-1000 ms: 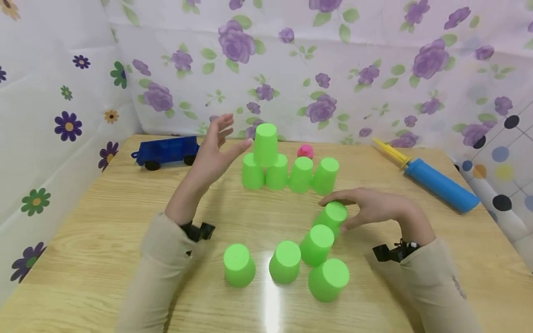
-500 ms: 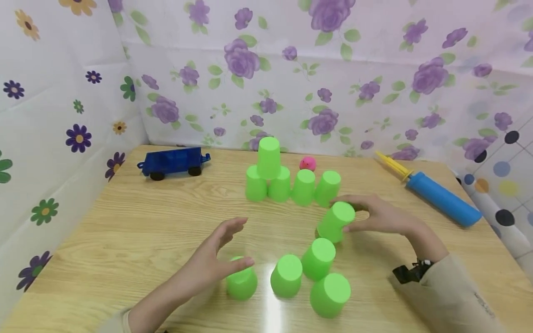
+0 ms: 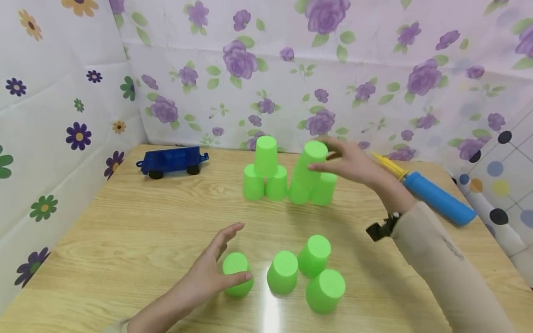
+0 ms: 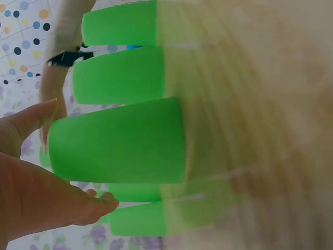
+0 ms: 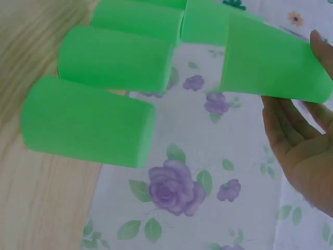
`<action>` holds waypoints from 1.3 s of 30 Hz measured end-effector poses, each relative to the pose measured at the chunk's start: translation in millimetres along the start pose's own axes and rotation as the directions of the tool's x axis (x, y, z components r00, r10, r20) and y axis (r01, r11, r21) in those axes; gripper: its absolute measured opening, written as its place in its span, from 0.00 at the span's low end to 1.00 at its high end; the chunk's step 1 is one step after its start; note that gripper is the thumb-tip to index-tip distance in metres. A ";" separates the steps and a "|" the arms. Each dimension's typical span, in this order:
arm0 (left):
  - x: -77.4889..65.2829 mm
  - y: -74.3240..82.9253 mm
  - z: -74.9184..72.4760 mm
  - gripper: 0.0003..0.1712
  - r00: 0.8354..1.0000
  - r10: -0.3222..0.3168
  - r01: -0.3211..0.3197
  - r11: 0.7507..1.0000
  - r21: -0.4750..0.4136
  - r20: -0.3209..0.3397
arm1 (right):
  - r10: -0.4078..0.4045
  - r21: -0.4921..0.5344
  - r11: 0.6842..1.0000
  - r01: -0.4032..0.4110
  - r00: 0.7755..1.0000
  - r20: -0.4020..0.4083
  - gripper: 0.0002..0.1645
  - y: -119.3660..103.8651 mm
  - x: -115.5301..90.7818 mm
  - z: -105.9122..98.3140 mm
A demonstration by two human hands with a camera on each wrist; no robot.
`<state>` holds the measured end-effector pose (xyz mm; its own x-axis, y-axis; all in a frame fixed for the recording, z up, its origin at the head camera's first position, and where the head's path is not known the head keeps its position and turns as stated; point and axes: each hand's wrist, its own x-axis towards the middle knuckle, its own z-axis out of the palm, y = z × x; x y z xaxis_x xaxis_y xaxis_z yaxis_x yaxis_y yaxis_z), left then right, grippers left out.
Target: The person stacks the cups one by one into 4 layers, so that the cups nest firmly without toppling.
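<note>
My right hand (image 3: 354,162) holds a green cup (image 5: 276,60), bottom up, between thumb and fingers over the back row. In the head view this cup overlaps the row's third cup (image 3: 300,193), beside the right end cup (image 3: 324,189). Left of them, another green cup (image 3: 266,157) stands on two upturned cups (image 3: 253,183). My left hand (image 3: 204,277) is around the front left cup (image 4: 117,143), thumb and fingers spread to either side. A gap shows between its fingers and the cup in the left wrist view.
Three more upturned green cups (image 3: 282,274) stand at the front middle of the wooden table (image 3: 166,226). A blue toy wagon (image 3: 172,162) sits back left. Back right lies a blue and yellow hand pump (image 3: 439,196). Floral cloth (image 3: 187,111) hangs behind the table.
My right hand has lifted a cup from the right middle and carried it back and left to the row. My left hand has come from the stacked cups down to the front left cup.
</note>
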<state>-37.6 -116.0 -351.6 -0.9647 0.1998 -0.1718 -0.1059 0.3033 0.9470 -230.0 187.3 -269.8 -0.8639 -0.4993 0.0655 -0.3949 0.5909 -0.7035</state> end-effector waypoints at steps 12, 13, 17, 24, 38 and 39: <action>-5.0 -14.9 15.3 0.49 0.997 0.047 -0.053 0.994 -0.093 -0.067 | 0.086 0.022 0.996 -0.087 0.996 0.022 0.47 10.8 55.8 3.9; -6.1 -13.5 17.1 0.49 0.996 0.046 -0.055 0.991 -0.122 -0.072 | 0.091 0.019 0.996 -0.091 0.996 0.023 0.46 12.0 55.7 5.2; -10.2 -9.4 22.4 0.48 0.993 0.053 -0.073 0.976 -0.203 -0.102 | 0.100 0.009 0.995 -0.101 0.995 0.028 0.46 13.3 53.6 10.8; -10.8 -12.8 18.9 0.41 0.991 -0.028 0.000 0.977 -0.212 -0.129 | 0.081 -0.013 0.997 -0.081 0.996 0.038 0.45 10.2 49.7 18.7; -10.2 -18.9 14.5 0.33 0.978 -0.110 0.056 0.956 -0.286 -0.177 | 0.075 -0.029 0.997 -0.074 0.997 0.035 0.44 6.0 57.0 23.5; -9.7 -19.0 14.3 0.33 0.977 -0.107 0.052 0.958 -0.282 -0.183 | 0.077 -0.027 0.997 -0.076 0.996 0.037 0.45 6.1 57.9 22.8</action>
<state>-22.8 -110.4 -371.8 -0.9755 -0.0073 -0.2197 -0.2198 0.0382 0.9748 -275.3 147.5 -286.4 -0.8796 -0.4755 -0.0151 -0.3363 0.6439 -0.6873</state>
